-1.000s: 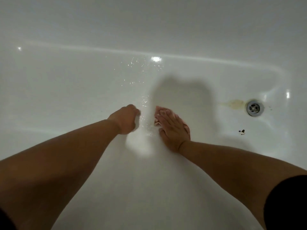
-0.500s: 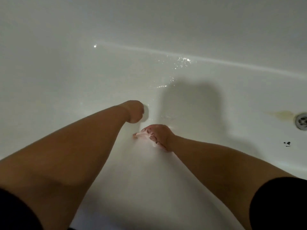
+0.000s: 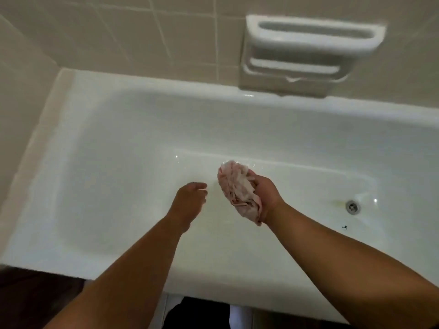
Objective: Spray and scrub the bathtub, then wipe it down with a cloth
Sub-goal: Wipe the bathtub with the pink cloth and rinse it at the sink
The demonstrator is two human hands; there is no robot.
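The white bathtub point(image 3: 133, 148) fills the view, its floor wet and shiny near the far wall. My right hand point(image 3: 266, 194) grips a crumpled pale pink cloth point(image 3: 235, 186), lifted above the tub floor at the middle. My left hand point(image 3: 190, 200) hovers just left of the cloth with its fingers loosely extended and nothing in it. Both forearms reach in over the near rim.
A round metal drain point(image 3: 352, 206) sits at the right with a yellowish stain point(image 3: 337, 203) beside it and a small dark speck point(image 3: 344, 227) nearer me. A white ceramic soap holder point(image 3: 308, 55) is set in the beige tiled wall point(image 3: 118, 32) above the far rim.
The view has pulled back and up from the tub floor. My right hand has lifted the cloth off the surface and bunched it. My left hand has opened from a fist.
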